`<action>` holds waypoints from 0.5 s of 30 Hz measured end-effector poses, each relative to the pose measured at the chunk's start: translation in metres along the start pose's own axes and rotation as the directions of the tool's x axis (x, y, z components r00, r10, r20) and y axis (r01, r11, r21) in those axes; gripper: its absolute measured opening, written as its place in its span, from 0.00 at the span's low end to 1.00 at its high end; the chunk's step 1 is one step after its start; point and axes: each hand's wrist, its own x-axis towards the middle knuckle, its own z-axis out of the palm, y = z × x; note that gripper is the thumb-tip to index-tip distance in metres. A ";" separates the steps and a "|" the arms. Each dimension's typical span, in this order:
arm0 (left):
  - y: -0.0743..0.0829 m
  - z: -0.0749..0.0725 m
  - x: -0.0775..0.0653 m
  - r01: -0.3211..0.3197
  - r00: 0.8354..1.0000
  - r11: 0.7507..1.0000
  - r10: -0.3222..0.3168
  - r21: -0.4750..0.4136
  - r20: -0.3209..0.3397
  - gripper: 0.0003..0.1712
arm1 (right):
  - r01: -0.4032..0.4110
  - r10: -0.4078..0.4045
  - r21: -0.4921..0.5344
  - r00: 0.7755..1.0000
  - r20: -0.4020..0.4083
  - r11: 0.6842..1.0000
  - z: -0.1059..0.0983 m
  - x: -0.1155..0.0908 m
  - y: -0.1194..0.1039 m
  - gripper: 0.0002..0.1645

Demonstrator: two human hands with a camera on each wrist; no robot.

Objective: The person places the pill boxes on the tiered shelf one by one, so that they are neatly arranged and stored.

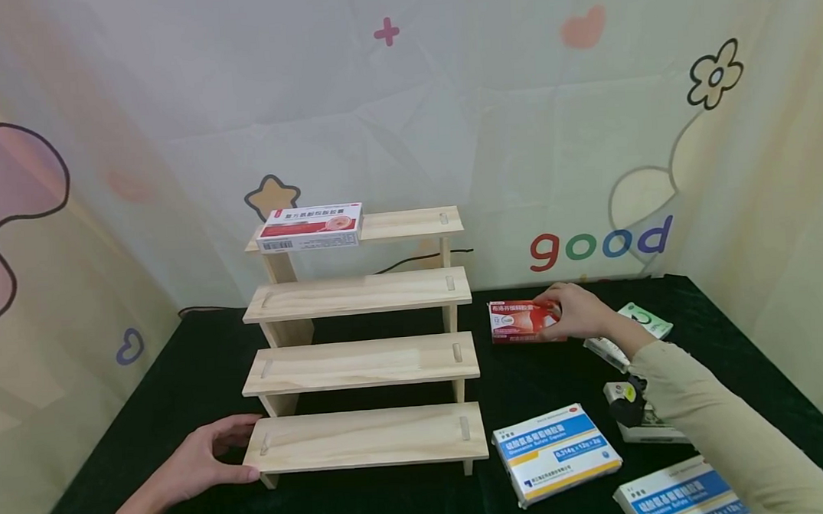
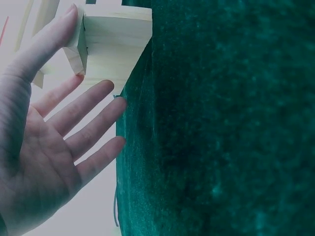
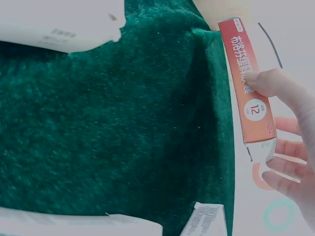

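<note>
A stepped wooden display stand [image 1: 364, 437] with four shelves stands on the dark green cloth. My left hand [image 1: 213, 459] pinches the left end of its lowest shelf between thumb and index finger; in the left wrist view the other fingers of the left hand [image 2: 59, 142] spread away from the wood. Right of the stand, my right hand [image 1: 575, 311] grips a red medicine box [image 1: 514, 321] by its right end. The right wrist view shows the thumb of the right hand [image 3: 290, 113] on the red box's [image 3: 241, 49] printed side.
A white-and-red medicine box [image 1: 310, 228] lies on the top shelf's left part. Two blue-and-white boxes [image 1: 556, 451] [image 1: 684, 494] lie at the front right. A green-and-white box [image 1: 645, 320] and a dark-patterned box [image 1: 628, 401] sit near the right forearm. A printed curtain [image 1: 405, 119] hangs behind.
</note>
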 end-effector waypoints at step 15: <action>0.000 0.000 0.000 0.005 1.000 1.000 -0.005 0.009 -0.004 0.37 | 0.052 -0.053 -0.023 0.998 -0.021 0.998 -0.026 -0.006 -0.005 0.38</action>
